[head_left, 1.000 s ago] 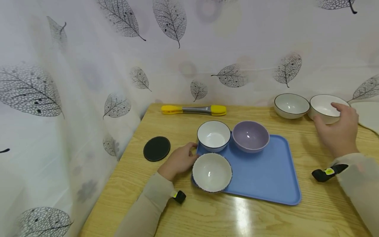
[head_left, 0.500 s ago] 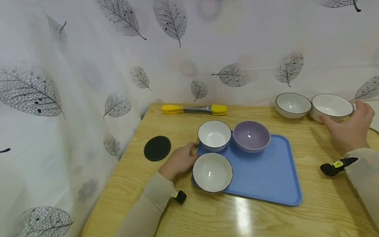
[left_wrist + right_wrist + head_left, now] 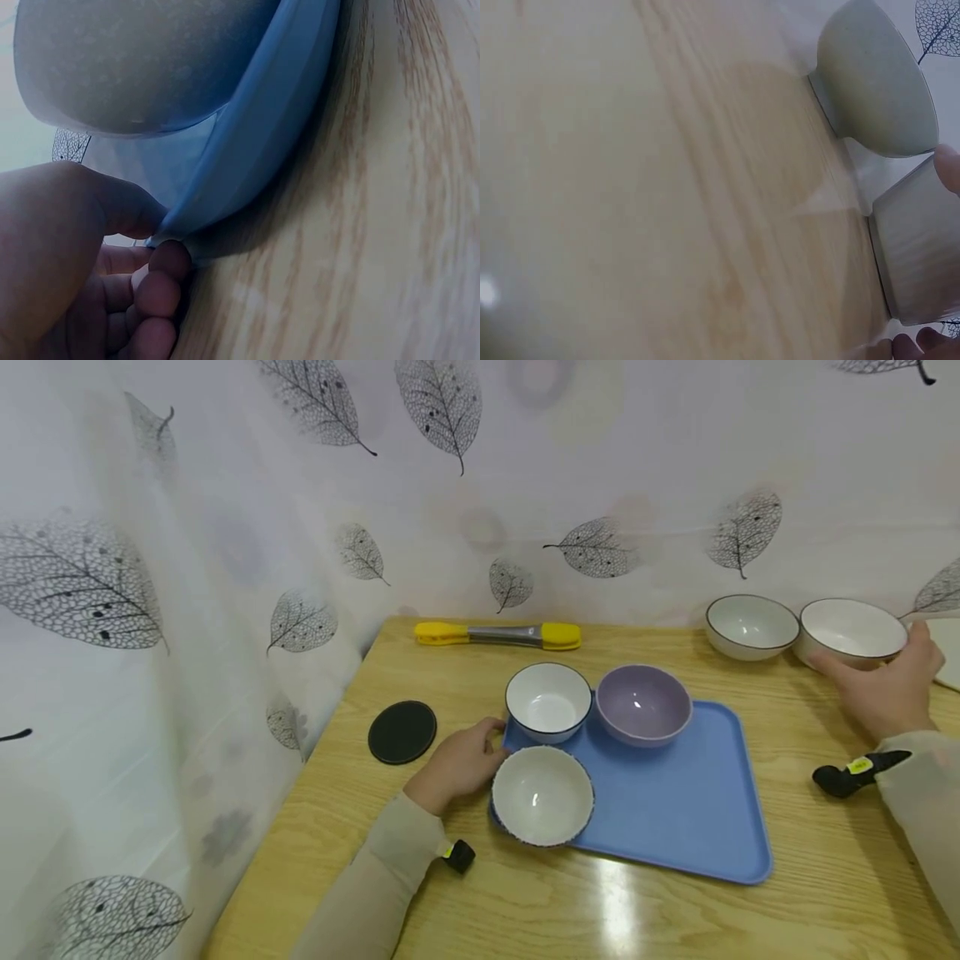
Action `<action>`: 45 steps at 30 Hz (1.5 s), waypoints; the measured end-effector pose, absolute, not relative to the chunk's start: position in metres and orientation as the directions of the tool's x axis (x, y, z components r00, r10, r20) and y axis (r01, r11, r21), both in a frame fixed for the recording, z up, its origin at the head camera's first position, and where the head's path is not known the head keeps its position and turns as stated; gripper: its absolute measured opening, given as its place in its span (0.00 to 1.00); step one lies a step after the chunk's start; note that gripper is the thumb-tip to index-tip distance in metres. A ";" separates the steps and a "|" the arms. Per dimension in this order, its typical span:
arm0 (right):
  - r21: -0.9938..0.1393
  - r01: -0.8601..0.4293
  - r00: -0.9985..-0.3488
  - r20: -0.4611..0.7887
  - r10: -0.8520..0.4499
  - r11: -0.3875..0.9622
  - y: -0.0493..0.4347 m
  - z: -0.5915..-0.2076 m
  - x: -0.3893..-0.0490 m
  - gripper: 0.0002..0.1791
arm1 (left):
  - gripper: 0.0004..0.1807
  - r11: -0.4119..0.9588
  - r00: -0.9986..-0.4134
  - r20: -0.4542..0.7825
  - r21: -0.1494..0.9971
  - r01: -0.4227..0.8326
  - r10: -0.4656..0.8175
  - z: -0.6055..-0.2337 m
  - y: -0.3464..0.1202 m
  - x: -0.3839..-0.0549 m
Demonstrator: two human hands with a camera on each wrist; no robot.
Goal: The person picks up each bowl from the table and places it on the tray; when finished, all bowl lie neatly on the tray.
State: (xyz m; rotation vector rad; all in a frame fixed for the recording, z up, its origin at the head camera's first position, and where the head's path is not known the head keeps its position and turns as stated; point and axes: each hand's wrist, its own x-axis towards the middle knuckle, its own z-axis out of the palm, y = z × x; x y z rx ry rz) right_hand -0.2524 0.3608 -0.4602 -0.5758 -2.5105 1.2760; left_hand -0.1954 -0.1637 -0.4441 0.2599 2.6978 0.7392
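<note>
A pale sheet printed with dark leaf skeletons (image 3: 450,497) is hanging across the upper part and left side of the head view. Below it, a wood-grain desk (image 3: 540,910) is filling the lower middle and right. A blue tray (image 3: 682,802) is lying flat on the desk, right of the frame's center. The left hand (image 3: 461,764) is pinching the tray's left edge, its thumb resting above and its fingers curling underneath. At upper right, the right hand (image 3: 888,685) is gripping a dark-rimmed white bowl (image 3: 851,631) between thumb and fingers. A speckled-rim bowl (image 3: 542,795) is sitting on the tray's lower left corner; a purple bowl (image 3: 643,706) is standing along its upper edge, and a smaller white bowl (image 3: 548,700) is standing at its upper left corner. A grayish bowl (image 3: 752,627) is standing just left of the gripped one. Yellow-ended tongs (image 3: 498,635) are lying above the tray, near the desk's back edge. A black disc (image 3: 402,732) is resting on the desk at center left, above the left hand.
</note>
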 end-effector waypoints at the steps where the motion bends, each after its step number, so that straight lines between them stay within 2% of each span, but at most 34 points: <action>1: -0.814 0.224 -0.888 0.056 0.456 0.537 0.361 -0.459 -0.253 0.65 | 0.28 0.849 -0.929 -0.266 0.522 0.087 0.258 -0.444 -0.163 -0.196; 13: -0.773 0.232 -0.891 0.074 0.449 0.590 0.366 -0.459 -0.268 0.65 | 0.27 0.842 -0.927 -0.280 0.535 0.067 0.251 -0.445 -0.164 -0.199; 21: -0.770 0.249 -0.896 0.046 0.442 0.587 0.365 -0.452 -0.272 0.68 | 0.27 0.844 -0.926 -0.282 0.532 0.067 0.251 -0.443 -0.163 -0.198; 35: -0.752 0.305 -0.890 -0.006 0.456 0.584 0.364 -0.454 -0.274 0.67 | 0.27 0.846 -0.925 -0.288 0.530 0.061 0.247 -0.443 -0.165 -0.196; 40: -0.777 0.274 -0.881 0.034 0.473 0.567 0.366 -0.456 -0.272 0.64 | 0.27 0.849 -0.925 -0.293 0.525 0.055 0.241 -0.442 -0.166 -0.194; 45: -0.756 0.267 -0.856 0.099 0.507 0.598 0.365 -0.449 -0.262 0.62 | 0.27 0.843 -0.925 -0.288 0.534 0.059 0.247 -0.441 -0.165 -0.195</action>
